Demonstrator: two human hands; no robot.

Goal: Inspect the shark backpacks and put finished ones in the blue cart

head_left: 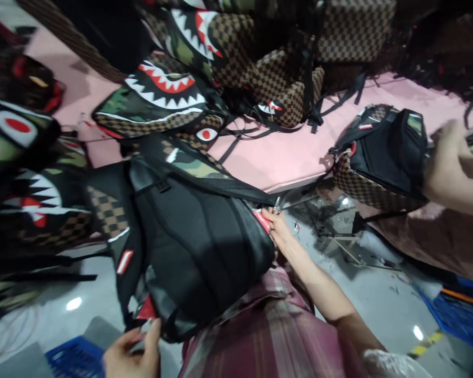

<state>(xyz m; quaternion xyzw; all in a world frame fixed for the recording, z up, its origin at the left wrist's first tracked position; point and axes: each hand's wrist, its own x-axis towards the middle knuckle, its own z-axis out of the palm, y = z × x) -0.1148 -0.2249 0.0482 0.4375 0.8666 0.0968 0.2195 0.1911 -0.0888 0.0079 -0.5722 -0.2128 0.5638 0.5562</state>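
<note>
Fingers [273, 219] of the right hand [284, 239] grip a black-backed backpack [205, 247] at its three o'clock edge, beside a small metal item [276, 203]. The left hand [136, 352] is at its seven o'clock; its grip is unclear. Bags crowd nine to twelve; a co-worker's hand [447, 170] is at three. Edge-only support could let the pack slip; the metal could scratch it.

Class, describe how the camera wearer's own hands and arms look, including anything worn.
The left hand and right hand are gloveless. The right forearm is bare to near the elbow, where textured white fabric, perhaps a sleeve edge, shows. Any left sleeve is out of view. The plaid garment on the body is maroon with pale stripes.
</note>
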